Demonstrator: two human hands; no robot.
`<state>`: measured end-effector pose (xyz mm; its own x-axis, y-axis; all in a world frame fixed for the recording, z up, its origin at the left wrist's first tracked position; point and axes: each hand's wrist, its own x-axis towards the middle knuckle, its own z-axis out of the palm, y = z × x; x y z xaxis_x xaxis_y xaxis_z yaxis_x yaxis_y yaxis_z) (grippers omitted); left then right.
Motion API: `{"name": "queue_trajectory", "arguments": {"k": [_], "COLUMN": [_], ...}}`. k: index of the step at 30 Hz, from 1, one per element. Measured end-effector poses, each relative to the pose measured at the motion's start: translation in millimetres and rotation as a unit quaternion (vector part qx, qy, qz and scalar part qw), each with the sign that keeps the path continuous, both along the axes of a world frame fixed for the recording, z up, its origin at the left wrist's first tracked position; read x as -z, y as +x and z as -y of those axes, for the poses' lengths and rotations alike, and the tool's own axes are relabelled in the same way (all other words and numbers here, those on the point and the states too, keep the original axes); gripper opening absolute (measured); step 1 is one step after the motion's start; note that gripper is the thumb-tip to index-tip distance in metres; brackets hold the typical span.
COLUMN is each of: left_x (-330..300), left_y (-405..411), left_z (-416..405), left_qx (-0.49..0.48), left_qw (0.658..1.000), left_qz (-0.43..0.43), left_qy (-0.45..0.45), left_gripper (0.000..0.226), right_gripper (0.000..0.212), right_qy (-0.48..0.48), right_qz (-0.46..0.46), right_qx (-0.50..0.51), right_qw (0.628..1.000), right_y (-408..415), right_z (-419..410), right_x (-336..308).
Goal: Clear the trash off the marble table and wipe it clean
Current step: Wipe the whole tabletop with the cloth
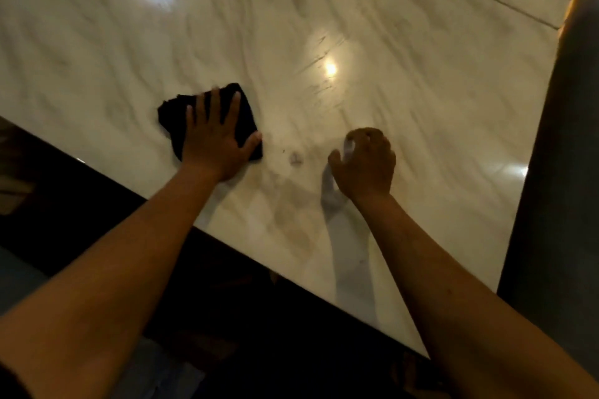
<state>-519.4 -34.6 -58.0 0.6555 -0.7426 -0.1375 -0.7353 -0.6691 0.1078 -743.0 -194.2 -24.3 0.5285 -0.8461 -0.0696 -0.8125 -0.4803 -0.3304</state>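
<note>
Wiping a marble desk (405, 81) with a black cloth (241, 113), a pale scrap in the other hand.

Left hand (215, 136) flat on the black cloth, fingers (234, 107) spread straight, pressing it onto the desk close to the near edge. Right hand (366, 162) just beside, fingers curled round a pale, blurred scrap (348, 147), apparently trash. Between the two hands, a small grey crumb (295, 159) and dark specks on the marble; faint brownish smears nearer the edge. Scratch-like streaks beside a light reflection farther in. Wide bare marble beyond, a seam line top right. Dark upright chair back (557, 204) along the right edge, close to the right forearm.
</note>
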Motion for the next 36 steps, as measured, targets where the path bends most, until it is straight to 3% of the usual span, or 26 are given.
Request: {"name": "queue_trajectory", "arguments": {"k": [2,5,8,14,17,19,23,27,32,36], "left_x": [-0.2,-2.6,-4.6,-4.4,-4.1,-2.6,-6.5,-4.9,-2.1,-1.2], "left_y": [-35.6,-84.2,-48.9,113.3,144.4,119.4,48.2,90.9,221.2,226.4], "left_z": [2.7,-13.3,-5.9,37.2,43.1,44.9,10.0,2.2,48.1,65.6], "left_qx": [0.071,0.259,0.321,0.14,0.061,0.073,0.252,0.341,0.18,0.121], "left_qw": [0.997,0.966,0.947,0.99,0.998,0.997,0.968,0.94,0.984,0.993], "left_qz": [0.001,-0.003,0.012,-0.002,-0.012,-0.009,-0.014,0.003,0.006,-0.004], "left_qy": [-0.027,-0.02,-0.009,0.01,0.02,-0.001,-0.014,-0.002,0.008,-0.004], "left_gripper": [0.085,0.086,0.086,0.087,0.084,0.084,0.08,0.072,0.077,0.077], "right_gripper": [0.043,0.045,0.042,0.035,0.037,0.043,0.051,0.05,0.048,0.046], "right_qy": [0.011,0.039,0.032,-0.023,-0.021,-0.003,0.039,0.047,0.038,0.04], "right_qz": [0.013,0.028,0.024,0.052,0.048,0.032,-0.002,-0.007,-0.006,0.0], "right_qx": [-0.025,-0.058,-0.079,-0.029,-0.011,-0.02,-0.042,-0.072,-0.023,-0.025], "right_qw": [1.0,0.997,0.996,0.998,0.999,0.999,0.998,0.996,0.999,0.999], "right_y": [27.1,67.6,99.3,114.4,123.8,135.8,166.9,183.3,200.2,235.6], "right_z": [-0.5,6.0,13.4,7.2,6.1,7.5,13.3,12.5,0.9,-7.8], "right_x": [0.2,0.7,5.8,16.5,15.8,12.5,6.4,6.0,9.0,6.4]}}
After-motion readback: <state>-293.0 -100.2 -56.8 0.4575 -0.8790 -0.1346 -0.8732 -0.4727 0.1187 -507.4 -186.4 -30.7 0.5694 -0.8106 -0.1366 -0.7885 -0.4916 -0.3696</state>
